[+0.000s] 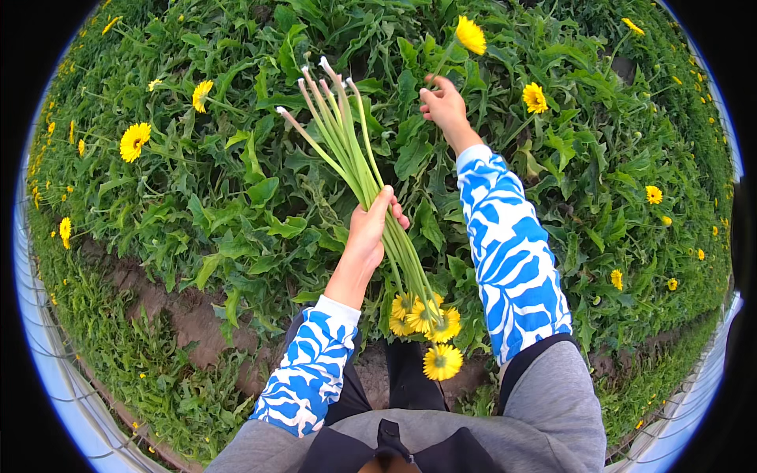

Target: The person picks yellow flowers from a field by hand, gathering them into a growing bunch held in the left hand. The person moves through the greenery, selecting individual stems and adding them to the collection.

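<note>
My left hand [372, 227] grips a bunch of long green gerbera stems [343, 142] near their middle. Their pale, whitish cut ends fan out toward the top of the view. Several yellow gerbera heads [442, 362] of this bunch hang downward, in front of my legs. Farther out, my right hand [445, 106] has its fingers curled at the stem of a single yellow gerbera [471, 35]. That bloom stands just above the hand, tilted to the right. Leaves hide the lower part of its stem.
Dense green gerbera foliage [284, 227] fills the bed before me. Other yellow gerberas stand at the left [135, 142] and the right [534, 98]. A strip of bare soil [195, 325] runs along the near edge of the bed, by my feet.
</note>
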`<state>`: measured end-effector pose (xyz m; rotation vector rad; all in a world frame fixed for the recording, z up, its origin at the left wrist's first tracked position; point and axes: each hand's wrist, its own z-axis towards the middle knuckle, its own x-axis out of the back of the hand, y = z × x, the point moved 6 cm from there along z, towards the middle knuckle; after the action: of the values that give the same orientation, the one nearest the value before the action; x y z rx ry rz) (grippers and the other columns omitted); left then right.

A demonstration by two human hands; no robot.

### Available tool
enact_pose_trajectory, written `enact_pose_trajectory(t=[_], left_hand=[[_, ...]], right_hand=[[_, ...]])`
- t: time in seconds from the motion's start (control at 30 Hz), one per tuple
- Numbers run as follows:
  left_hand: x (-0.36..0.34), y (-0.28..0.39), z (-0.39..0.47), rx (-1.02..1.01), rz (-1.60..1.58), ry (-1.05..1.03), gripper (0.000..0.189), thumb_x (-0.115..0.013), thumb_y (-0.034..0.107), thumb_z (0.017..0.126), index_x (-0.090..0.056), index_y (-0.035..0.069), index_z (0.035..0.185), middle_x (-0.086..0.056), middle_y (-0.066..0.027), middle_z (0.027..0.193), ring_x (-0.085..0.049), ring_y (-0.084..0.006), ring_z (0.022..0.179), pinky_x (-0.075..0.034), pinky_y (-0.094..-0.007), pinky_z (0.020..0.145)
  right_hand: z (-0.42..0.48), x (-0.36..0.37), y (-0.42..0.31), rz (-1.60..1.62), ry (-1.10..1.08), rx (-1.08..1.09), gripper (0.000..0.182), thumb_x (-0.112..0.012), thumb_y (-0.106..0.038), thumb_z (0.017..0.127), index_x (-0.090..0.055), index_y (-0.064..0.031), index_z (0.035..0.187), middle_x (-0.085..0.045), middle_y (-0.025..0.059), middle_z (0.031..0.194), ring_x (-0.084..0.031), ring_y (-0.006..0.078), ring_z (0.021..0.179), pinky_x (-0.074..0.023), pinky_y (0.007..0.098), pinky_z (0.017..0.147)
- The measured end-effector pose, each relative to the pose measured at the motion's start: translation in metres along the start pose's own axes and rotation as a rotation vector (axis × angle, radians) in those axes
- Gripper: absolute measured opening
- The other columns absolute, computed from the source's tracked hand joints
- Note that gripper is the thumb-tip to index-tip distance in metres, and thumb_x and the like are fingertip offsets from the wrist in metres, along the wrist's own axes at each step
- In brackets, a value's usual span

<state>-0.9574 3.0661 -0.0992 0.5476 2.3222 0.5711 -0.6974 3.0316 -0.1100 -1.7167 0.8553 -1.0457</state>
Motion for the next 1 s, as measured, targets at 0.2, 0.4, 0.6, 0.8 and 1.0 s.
enact_pose_trajectory(t=[0.2,0.4,0.6,0.8,1.0], left_hand=[[0.029,0.012,0.008,-0.061,-0.118,0.173,0.021,-0.056,0.026,0.094,-0.05,0.01,0.083,-0.05,-0.0012,0.065,-0.051,-0.0154,0.059,-0.048,-0.0329,0.061],[0.027,0.01,0.007,-0.051,-0.166,0.191,0.022,-0.057,0.026,0.093,-0.05,0.009,0.082,-0.052,-0.001,0.064,-0.053,-0.0141,0.054,-0.048,-0.0296,0.053],[0.03,0.012,0.005,-0.058,-0.176,0.194,0.022,-0.059,0.026,0.093,-0.05,0.009,0.082,-0.052,-0.001,0.064,-0.053,-0.014,0.053,-0.048,-0.0291,0.052],[0.041,0.019,0.002,-0.075,-0.197,0.186,0.021,-0.058,0.027,0.093,-0.05,0.011,0.082,-0.051,0.0003,0.065,-0.052,-0.014,0.057,-0.048,-0.0321,0.059],[0.06,0.035,-0.005,-0.137,-0.257,0.266,0.021,-0.06,0.027,0.092,-0.052,0.009,0.083,-0.053,-0.001,0.065,-0.053,-0.0147,0.055,-0.049,-0.0315,0.053]], right_hand=[[-0.077,-0.032,0.001,-0.343,-0.011,0.615,0.019,-0.057,-0.011,0.084,-0.068,-0.0099,0.099,-0.061,0.0113,0.085,-0.061,0.0296,0.08,-0.0488,0.0381,0.071],[-0.094,-0.035,0.002,-0.55,0.032,0.59,0.016,-0.06,-0.012,0.083,-0.068,-0.0107,0.097,-0.058,0.0105,0.079,-0.059,0.0304,0.078,-0.0488,0.0398,0.068],[-0.091,-0.044,-0.004,-0.665,0.014,0.578,0.015,-0.06,-0.013,0.083,-0.068,-0.0103,0.096,-0.058,0.0104,0.083,-0.06,0.0302,0.082,-0.0492,0.0403,0.071],[-0.09,-0.051,-0.006,-0.649,-0.009,0.584,0.016,-0.059,-0.013,0.083,-0.068,-0.0101,0.096,-0.059,0.0109,0.083,-0.059,0.0306,0.083,-0.0483,0.0403,0.071],[-0.089,-0.06,-0.01,-0.639,0.025,0.589,0.019,-0.058,-0.012,0.082,-0.068,-0.012,0.099,-0.06,0.0109,0.086,-0.059,0.0312,0.087,-0.0475,0.0395,0.075]])
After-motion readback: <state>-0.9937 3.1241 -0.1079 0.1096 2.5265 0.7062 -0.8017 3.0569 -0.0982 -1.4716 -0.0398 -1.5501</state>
